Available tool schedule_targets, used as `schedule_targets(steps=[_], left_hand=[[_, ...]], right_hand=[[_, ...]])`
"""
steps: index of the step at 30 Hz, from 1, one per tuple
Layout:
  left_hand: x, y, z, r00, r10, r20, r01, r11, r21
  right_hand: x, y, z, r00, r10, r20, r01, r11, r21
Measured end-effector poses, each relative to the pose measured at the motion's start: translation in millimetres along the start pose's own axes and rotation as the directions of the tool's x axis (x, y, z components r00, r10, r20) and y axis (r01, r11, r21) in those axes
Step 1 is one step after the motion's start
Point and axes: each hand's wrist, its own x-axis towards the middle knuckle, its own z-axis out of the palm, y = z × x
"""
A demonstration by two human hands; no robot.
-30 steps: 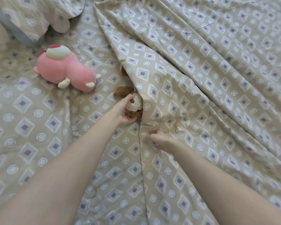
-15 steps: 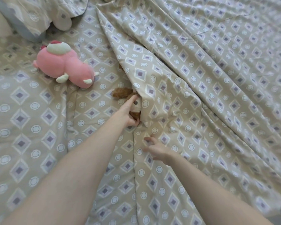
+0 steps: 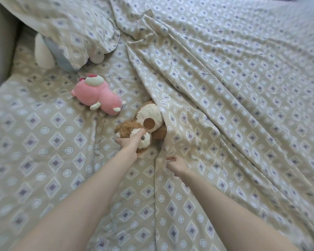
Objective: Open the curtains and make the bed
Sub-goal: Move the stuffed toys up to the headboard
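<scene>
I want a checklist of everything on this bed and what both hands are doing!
Surface: bed sheet, patterned, a little wrinkled.
Job's things: duvet rumpled across the right side, its edge lying against the brown teddy; pillow at the top left.
Clutter: pink plush lying beside the teddy; a white and grey plush partly under the pillow.
Hands: left hand grips the teddy; right hand holds nothing, fingers loosely curled over the duvet's edge.
Cables: nothing seen.
Surroundings: pale headboard at the left.
</scene>
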Motion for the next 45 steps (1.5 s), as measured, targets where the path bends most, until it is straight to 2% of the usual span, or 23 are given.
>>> schedule_targets(steps=[5, 7, 11, 21, 27, 31, 35, 41, 43, 45], left_hand=[[-30, 26, -68, 0.971, 0.238, -0.038, -0.23, 0.962, 0.147], [-41, 39, -94, 0.953, 0.298, -0.058, -0.28, 0.937, 0.208], [-57, 66, -156, 0.902, 0.408, -0.143, -0.38, 0.906, 0.187], [-19, 88, -293, 0.838, 0.378, -0.394, -0.406, 0.914, 0.014], [38, 96, -332, 0.87, 0.195, -0.453, -0.293, 0.943, -0.156], [63, 99, -330, 0.873, 0.232, -0.429, -0.301, 0.948, -0.1], [84, 102, -326, 0.874, 0.179, -0.453, -0.207, 0.978, -0.013], [70, 118, -319, 0.887, 0.12, -0.447, -0.204, 0.968, -0.144], [59, 115, -314, 0.889, 0.157, -0.43, -0.233, 0.964, -0.13], [53, 110, -306, 0.917, 0.205, -0.342, -0.243, 0.967, -0.072]], right_hand=[[-42, -45, 4, 0.996, -0.089, -0.017, 0.087, 0.992, -0.095], [-59, -63, 9, 0.993, -0.117, -0.018, 0.114, 0.987, -0.117], [-86, -104, 33, 0.984, -0.178, -0.017, 0.175, 0.976, -0.131], [-113, -188, 135, 0.978, -0.208, 0.028, 0.209, 0.974, -0.088], [-109, -211, 180, 0.974, -0.226, 0.015, 0.226, 0.968, -0.105], [-93, -205, 184, 0.974, -0.225, 0.014, 0.225, 0.967, -0.118], [-75, -192, 180, 0.979, -0.202, -0.026, 0.199, 0.977, -0.081], [-84, -185, 173, 0.985, -0.171, -0.025, 0.17, 0.985, -0.031], [-90, -188, 171, 0.983, -0.18, -0.033, 0.179, 0.984, -0.022], [-99, -189, 166, 0.981, -0.191, -0.042, 0.192, 0.981, 0.016]])
